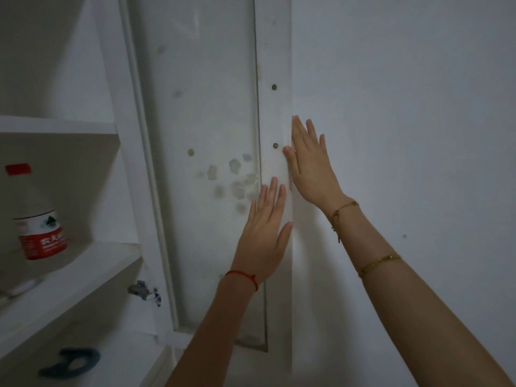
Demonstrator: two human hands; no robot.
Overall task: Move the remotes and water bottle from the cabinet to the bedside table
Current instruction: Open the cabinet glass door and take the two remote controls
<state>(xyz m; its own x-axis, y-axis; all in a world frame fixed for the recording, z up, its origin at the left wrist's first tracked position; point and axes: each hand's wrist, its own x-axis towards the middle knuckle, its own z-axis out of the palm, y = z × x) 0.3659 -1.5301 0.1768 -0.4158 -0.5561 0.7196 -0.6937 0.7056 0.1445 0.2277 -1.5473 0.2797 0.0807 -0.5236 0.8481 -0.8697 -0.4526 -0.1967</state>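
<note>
A clear water bottle [39, 216] with a red cap and a red-and-white label stands on a cabinet shelf [83, 269] at the far left. A pale slim object [21, 287], perhaps a remote, lies on the same shelf near the left edge. The white cabinet door [201, 163] stands swung open in the middle of the view. My left hand [265, 230] lies flat against the door's inner face near its free edge, fingers apart. My right hand [307, 160] is on that free edge a little higher, fingers spread. Neither hand holds anything.
A bare white wall [405, 135] fills the right side behind the door. A higher shelf [55, 125] sits above the bottle. A metal hinge [139, 290] shows at the door's lower left. A dark blue handle-like shape [72, 361] is on the front below the shelf.
</note>
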